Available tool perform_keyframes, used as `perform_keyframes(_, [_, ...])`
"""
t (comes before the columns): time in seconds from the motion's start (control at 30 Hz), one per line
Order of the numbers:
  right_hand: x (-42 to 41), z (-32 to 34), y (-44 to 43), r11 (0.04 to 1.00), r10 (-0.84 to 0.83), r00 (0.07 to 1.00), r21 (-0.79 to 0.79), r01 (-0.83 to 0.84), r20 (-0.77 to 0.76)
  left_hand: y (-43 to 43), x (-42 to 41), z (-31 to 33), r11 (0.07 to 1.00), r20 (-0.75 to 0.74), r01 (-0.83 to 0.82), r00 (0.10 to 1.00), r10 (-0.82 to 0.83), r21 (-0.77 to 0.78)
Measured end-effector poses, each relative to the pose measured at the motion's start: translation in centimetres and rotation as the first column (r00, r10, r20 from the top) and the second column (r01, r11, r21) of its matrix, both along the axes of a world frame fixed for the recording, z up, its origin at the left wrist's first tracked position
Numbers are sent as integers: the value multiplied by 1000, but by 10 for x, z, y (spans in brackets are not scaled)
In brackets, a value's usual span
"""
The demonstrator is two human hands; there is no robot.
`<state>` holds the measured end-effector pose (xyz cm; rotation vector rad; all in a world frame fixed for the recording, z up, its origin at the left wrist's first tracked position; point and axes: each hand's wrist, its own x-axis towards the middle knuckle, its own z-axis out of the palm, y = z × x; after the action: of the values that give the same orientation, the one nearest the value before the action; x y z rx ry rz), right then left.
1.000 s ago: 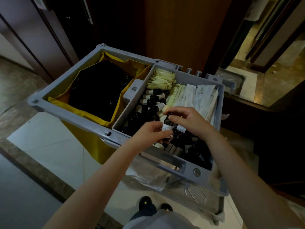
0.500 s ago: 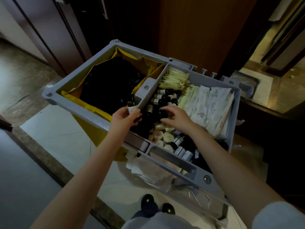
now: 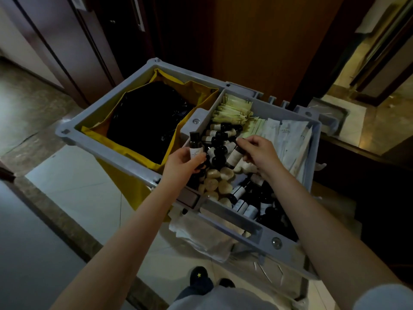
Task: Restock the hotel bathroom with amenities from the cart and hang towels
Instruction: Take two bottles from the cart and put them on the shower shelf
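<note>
**Bottles picked from the cart tray**

Bottles are being gathered at the grey cart (image 3: 290, 240), which stands in a doorway on a tiled floor. The left hand (image 3: 183, 164) is closed around one dark bottle with a pale label (image 3: 196, 146), held upright just above the divider between the yellow-lined bin (image 3: 134, 151) on the left and the amenity tray on the right. The right hand (image 3: 260, 154) grasps a second bottle (image 3: 233, 156), tilted, lifted a little over the heap of similar bottles (image 3: 220, 135). Round soaps (image 3: 218, 182) lie near the middle of the tray, sachets (image 3: 233, 109) at the far end, flat white packets (image 3: 288, 139) along the right side.

To do this step well, I judge the second bottle should be raised clear of its neighbours before it is carried away, so none rolls or tips. Passing it to the left hand would free the right for soaps and packets, but two smooth bottles in one palm could slip; a firm grip across both labels seems wise. No towels can be made out for certain.
</note>
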<state>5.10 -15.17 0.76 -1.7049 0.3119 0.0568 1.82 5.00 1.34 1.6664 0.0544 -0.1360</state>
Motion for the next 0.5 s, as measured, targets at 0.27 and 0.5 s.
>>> perform_keyframes(0.27, [-30,25,-22,977,-83,996,193,88,-34,-44,-3,5,980,-135,171,974,-184,-105])
perform_keyframes(0.5, [-42,32,-28,993,-81,996,94,78,23,-70,-11,7,900,-207,368,885,-417,-234])
